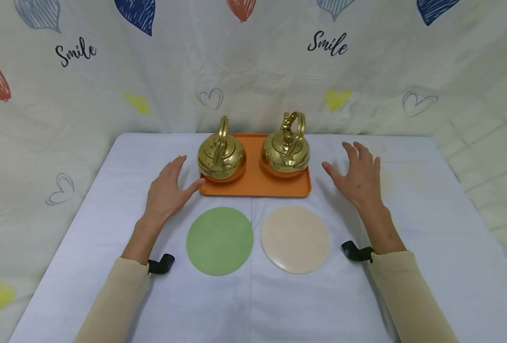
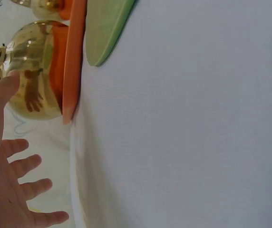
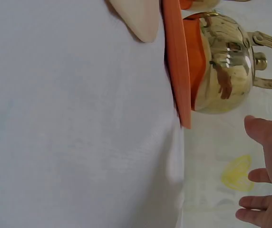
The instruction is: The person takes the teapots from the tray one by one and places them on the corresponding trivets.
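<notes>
Two shiny gold teapots stand upright on an orange tray point(image 1: 253, 186) at the far side of the table. My left hand point(image 1: 166, 190), fingers spread, hovers left of the left teapot point(image 1: 221, 155); its thumb reaches toward the tray's near left corner. To the right of the right teapot point(image 1: 285, 150), my right hand point(image 1: 358, 178) is held with fingers apart and nothing in it. The left wrist view shows the left teapot point(image 2: 34, 71) close past the thumb. In the right wrist view, the right teapot point(image 3: 224, 64) stands apart from the thumb tip.
A green round mat point(image 1: 220, 241) and a beige round mat point(image 1: 294, 239) lie side by side in front of the tray. White cloth point(image 1: 210, 309) covers the table. Behind it hangs a printed curtain point(image 1: 253, 62) with hearts and lettering.
</notes>
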`<action>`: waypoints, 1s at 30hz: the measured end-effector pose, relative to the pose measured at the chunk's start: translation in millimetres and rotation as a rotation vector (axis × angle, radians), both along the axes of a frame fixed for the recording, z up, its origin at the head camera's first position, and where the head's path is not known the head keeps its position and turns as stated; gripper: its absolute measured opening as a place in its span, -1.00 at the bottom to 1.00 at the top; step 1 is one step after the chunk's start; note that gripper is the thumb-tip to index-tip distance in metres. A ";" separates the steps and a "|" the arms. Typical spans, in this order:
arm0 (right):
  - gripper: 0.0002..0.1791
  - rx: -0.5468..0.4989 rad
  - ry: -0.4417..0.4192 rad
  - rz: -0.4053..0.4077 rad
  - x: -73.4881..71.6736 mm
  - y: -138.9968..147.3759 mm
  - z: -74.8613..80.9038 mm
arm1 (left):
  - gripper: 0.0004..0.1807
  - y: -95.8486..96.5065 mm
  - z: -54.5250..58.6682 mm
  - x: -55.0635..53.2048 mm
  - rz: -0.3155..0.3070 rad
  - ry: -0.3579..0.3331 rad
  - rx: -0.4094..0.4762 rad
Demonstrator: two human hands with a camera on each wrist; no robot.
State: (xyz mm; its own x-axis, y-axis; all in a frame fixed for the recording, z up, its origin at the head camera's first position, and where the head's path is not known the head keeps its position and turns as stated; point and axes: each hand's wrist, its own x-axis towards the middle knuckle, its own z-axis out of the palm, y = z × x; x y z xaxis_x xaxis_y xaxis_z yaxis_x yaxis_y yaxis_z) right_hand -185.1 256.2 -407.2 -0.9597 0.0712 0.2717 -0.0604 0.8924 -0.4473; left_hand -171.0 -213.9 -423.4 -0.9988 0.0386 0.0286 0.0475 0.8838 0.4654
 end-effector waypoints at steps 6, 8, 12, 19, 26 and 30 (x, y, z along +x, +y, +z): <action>-0.49 -0.145 0.074 0.014 1.5 -5.2 6.0 | -0.13 -1.0 -4.0 1.4 0.026 -0.003 0.134; -0.57 -0.194 0.090 0.024 2.0 -7.0 8.3 | -0.24 -1.0 -4.8 2.4 0.031 -0.009 0.175; -0.67 -0.297 0.143 0.050 2.7 -9.2 11.9 | -0.39 0.0 -6.0 3.0 0.031 -0.025 0.228; -0.73 -0.415 0.154 0.050 3.1 -12.4 17.1 | -0.45 2.3 -5.5 2.8 -0.004 -0.060 0.264; -0.71 -0.495 0.111 0.073 4.9 -18.7 25.6 | -0.48 4.8 -6.0 3.7 -0.054 -0.068 0.335; -0.70 -0.542 0.085 0.077 5.6 -23.5 31.7 | -0.47 7.1 -7.5 4.9 -0.067 -0.074 0.336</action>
